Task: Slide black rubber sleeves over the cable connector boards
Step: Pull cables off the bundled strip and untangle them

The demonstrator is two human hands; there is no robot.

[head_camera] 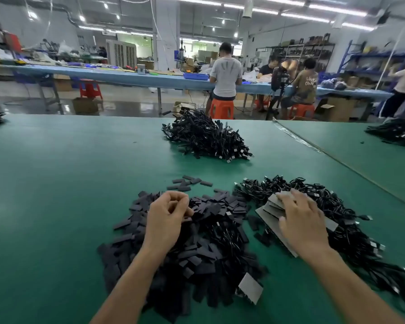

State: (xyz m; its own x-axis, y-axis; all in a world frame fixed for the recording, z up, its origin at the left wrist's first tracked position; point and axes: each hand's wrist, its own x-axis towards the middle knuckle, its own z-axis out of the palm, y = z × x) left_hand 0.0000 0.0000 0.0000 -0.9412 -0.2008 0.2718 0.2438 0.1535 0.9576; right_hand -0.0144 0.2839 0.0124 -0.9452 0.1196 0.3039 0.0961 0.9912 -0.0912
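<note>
A big heap of flat black rubber sleeves (204, 249) lies on the green table (56, 183) right in front of me. My left hand (167, 217) hovers over the heap with curled fingers, pinching a sleeve at its fingertips. To the right lies a tangle of black cables with connector boards (351, 220). My right hand (301, 220) lies spread on a fanned stack of grey cards (270, 208) at that tangle's left edge. A grey card (250, 287) lies alone near the heap's front.
A second pile of black cables (206, 137) sits farther back at the table's middle. A few loose sleeves (189, 182) lie between the piles. Another cable pile (395, 133) lies at the far right beyond a taped seam (297, 137). People sit at a blue bench behind.
</note>
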